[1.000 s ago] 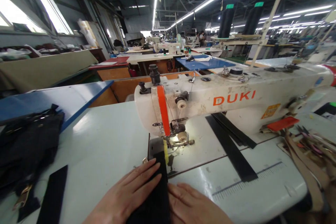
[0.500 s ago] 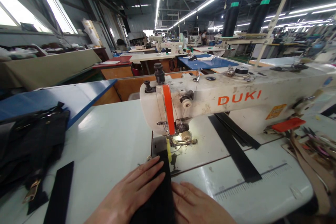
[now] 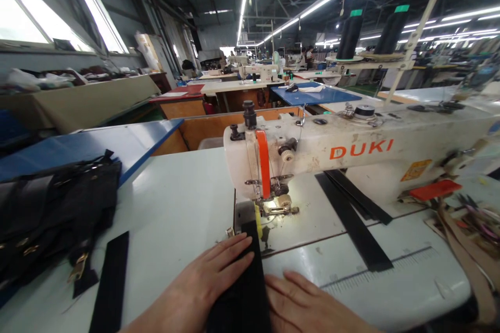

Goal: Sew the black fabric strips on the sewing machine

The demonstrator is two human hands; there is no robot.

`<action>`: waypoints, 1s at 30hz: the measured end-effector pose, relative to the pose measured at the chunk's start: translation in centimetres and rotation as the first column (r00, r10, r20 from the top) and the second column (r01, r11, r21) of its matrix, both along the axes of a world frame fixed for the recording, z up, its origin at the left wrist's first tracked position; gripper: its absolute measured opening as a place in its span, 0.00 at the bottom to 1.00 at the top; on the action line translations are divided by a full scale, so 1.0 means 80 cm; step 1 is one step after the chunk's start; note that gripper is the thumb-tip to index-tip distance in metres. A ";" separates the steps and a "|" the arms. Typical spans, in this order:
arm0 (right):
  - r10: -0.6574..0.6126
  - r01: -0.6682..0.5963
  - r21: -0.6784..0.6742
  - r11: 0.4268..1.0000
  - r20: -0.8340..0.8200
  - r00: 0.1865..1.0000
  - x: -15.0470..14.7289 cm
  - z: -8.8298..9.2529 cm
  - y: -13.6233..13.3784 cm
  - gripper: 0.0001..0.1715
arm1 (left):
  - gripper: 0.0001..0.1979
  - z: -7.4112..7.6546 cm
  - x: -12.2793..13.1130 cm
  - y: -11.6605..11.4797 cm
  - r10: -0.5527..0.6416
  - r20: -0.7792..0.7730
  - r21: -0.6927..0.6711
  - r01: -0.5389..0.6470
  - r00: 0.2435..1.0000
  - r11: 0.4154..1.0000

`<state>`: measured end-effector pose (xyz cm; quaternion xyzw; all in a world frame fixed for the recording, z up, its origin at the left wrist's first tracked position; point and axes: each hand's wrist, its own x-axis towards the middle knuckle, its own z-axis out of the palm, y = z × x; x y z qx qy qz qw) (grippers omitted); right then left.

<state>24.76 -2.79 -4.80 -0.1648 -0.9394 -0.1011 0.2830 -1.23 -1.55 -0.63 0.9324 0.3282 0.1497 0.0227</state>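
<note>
A piece of black fabric point(image 3: 255, 291) runs lengthwise under the needle area of the white sewing machine point(image 3: 308, 140). My left hand point(image 3: 209, 278) rests flat on its left side, fingers stretched toward the presser foot point(image 3: 278, 211). Beside its right edge, my right hand point(image 3: 299, 304) lies with fingers extended and slightly spread on the table; the thumb is hidden. A small yellow piece point(image 3: 258, 221) shows at the far end of the fabric. Neither hand's fingers are wrapped around anything.
Black strips point(image 3: 357, 229) lie under the machine arm. To the left are a black bag-like bundle point(image 3: 58, 213) with metal clasps and a separate black strip point(image 3: 111, 281). Scissors and tan straps point(image 3: 463, 250) crowd the right edge. Thread cones point(image 3: 349, 36) stand behind.
The view has shifted, so the machine and hands sit slightly farther right. My right hand's fingers are spread a little more. Both hands remain by the black fabric.
</note>
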 end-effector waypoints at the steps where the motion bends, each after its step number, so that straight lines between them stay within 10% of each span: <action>1: -0.016 0.016 0.006 1.000 -0.011 1.000 0.004 0.001 -0.003 0.15 | 0.27 0.004 0.001 -0.002 -0.002 -0.015 -0.018 0.002 1.000 1.000; 10: -0.203 0.190 -0.308 0.932 -0.011 0.979 -0.020 0.045 0.020 0.16 | 0.33 0.029 0.011 -0.011 0.017 -0.094 -0.117 -0.028 0.995 0.993; 30: -0.050 0.056 -0.053 0.997 0.096 0.994 -0.029 0.042 0.075 0.06 | 0.20 0.019 0.021 0.031 -0.081 -0.074 0.075 0.086 0.994 0.993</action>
